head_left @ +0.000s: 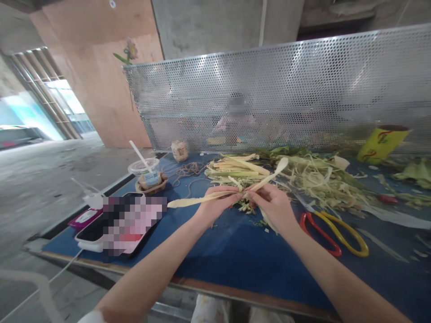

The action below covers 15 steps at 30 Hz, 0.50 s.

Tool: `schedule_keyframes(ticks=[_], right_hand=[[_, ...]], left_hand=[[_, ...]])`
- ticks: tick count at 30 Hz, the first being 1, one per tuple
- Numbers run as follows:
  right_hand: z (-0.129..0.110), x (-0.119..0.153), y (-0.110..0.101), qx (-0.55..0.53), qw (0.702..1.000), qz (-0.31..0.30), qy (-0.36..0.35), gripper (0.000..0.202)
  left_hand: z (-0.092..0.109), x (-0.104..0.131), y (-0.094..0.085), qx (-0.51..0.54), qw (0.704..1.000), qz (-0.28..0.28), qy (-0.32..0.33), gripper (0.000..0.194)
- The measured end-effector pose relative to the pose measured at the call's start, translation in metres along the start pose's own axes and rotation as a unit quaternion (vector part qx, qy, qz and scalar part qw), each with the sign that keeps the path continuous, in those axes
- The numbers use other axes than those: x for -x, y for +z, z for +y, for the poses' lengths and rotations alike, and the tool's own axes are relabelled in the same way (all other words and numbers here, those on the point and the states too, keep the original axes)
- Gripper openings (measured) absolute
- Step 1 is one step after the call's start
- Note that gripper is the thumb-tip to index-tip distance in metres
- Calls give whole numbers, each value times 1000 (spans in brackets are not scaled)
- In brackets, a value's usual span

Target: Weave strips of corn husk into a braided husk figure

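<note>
My left hand (218, 202) and my right hand (272, 202) meet above the blue table (222, 255), fingertips pinched together. Between them they hold pale leaf strips (191, 200); one end sticks out to the left past my left hand, another points up and right. A further strip hangs below my right hand. Just behind the hands lies a stack of pale yellow-green stalks (235, 167), with small green scraps around the fingertips. Scissors with red and yellow handles (340, 233) lie to the right of my right hand.
At the left are a phone in a case (128, 224), a lidded cup with a straw (145, 172) and brown twine (188, 169). Dried husks (310, 179) are heaped at the right, near a yellow roll (382, 143). A perforated metal panel (269, 98) stands behind.
</note>
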State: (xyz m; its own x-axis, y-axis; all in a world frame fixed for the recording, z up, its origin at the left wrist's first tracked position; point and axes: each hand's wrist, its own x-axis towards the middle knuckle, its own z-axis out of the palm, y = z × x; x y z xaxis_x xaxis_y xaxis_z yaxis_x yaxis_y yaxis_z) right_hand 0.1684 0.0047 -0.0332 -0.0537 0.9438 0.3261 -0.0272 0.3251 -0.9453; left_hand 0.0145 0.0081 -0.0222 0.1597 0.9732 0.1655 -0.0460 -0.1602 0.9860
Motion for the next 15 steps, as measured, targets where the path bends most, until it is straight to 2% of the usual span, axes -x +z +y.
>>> schedule_keyframes(ticks=[7, 10, 13, 15], right_hand=[[4, -1, 0, -12, 997, 43, 66, 41], [-3, -1, -5, -7, 998, -23, 58, 36], [-11, -2, -10, -26, 989, -130, 60, 21], [-13, -2, -12, -18, 981, -188, 52, 20]], left_hand=[[-3, -1, 3, -83, 995, 39, 25, 19], [-6, -3, 1, -72, 997, 36, 13, 20], [-7, -4, -2, -29, 999, 33, -1, 22], [-7, -4, -3, -8, 999, 29, -10, 23]])
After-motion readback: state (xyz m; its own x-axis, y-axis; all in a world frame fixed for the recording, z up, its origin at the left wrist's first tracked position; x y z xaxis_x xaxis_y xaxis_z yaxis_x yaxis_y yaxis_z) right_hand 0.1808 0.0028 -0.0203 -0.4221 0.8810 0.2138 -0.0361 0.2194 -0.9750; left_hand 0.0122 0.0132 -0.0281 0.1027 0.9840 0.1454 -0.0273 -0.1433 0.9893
